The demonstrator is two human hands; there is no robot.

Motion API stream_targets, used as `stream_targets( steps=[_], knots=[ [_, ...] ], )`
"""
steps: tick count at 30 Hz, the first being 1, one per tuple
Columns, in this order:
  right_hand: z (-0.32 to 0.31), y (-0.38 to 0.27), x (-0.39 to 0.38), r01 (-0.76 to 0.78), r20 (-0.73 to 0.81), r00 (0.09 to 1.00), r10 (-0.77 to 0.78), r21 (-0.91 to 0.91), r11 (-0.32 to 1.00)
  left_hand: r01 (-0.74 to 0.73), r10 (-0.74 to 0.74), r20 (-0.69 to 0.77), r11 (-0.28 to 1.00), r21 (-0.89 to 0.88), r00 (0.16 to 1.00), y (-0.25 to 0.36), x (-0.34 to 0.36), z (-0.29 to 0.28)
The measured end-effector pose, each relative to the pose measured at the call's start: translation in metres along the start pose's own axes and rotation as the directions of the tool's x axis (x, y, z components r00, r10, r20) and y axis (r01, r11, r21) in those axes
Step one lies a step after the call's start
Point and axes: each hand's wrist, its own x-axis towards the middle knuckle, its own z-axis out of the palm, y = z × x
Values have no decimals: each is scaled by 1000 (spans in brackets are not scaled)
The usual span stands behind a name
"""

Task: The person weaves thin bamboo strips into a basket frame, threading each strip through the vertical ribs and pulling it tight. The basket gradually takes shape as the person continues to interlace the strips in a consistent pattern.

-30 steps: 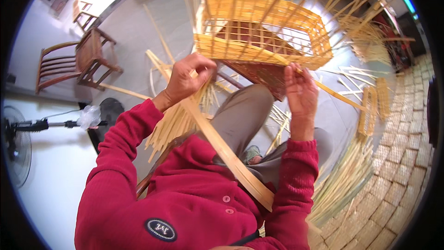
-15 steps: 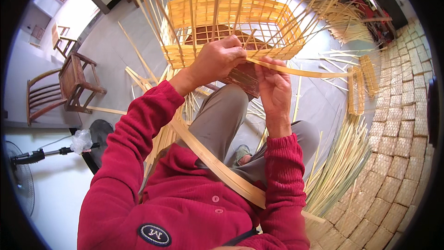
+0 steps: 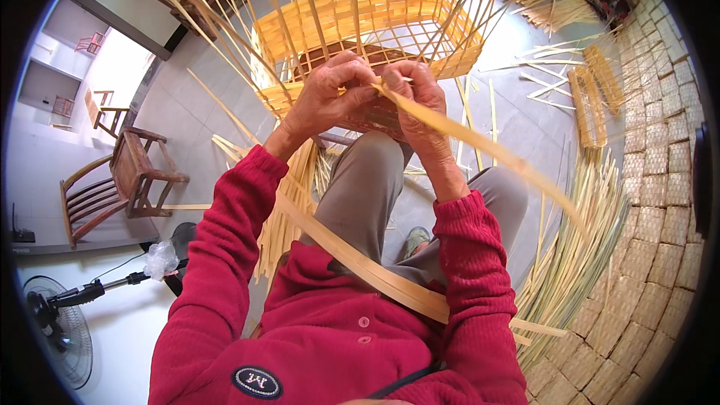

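A half-woven yellow bamboo basket sits in front of my knees, tall upright stakes rising from its walls. At its near side, my left hand is closed in a pinch at the end of a thin bamboo strip. Right beside it, my right hand pinches the same strip, thumb and forefinger bent around it. From my fingers the strip arcs away to the right, over my right forearm, its far end loose. The exact meeting of strip and basket wall is hidden behind my hands.
A wide bamboo band crosses my lap. Cut strips lie in a bundle at right, beside stacked woven blocks and two small woven frames. A wooden chair and a fan stand at left.
My right hand has moved left and up, up against my left hand. The strip's loose end has swung down toward the lower right. The whole view has shifted slightly.
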Motion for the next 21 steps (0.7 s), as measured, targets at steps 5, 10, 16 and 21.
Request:
stream_targets(
  steps=[5, 10, 16, 21],
  knots=[
    [20, -9, -15, -108, -196, 967, 164, 267, 958, 149, -133, -251, 988, 44, 959, 4, 6, 19],
    [26, -10, -26, -134, -310, 928, 205, 235, 963, 65, 93, -369, 918, 392, 925, 12, 15, 45],
    [11, -10, -28, -71, -232, 970, 75, 25, 997, 111, 39, -221, 774, 623, 975, 11, 16, 48],
    [-8, -8, -26, -313, -178, 891, 417, 422, 851, 110, -1, -144, 650, 752, 990, 2, 11, 40]
  ],
)
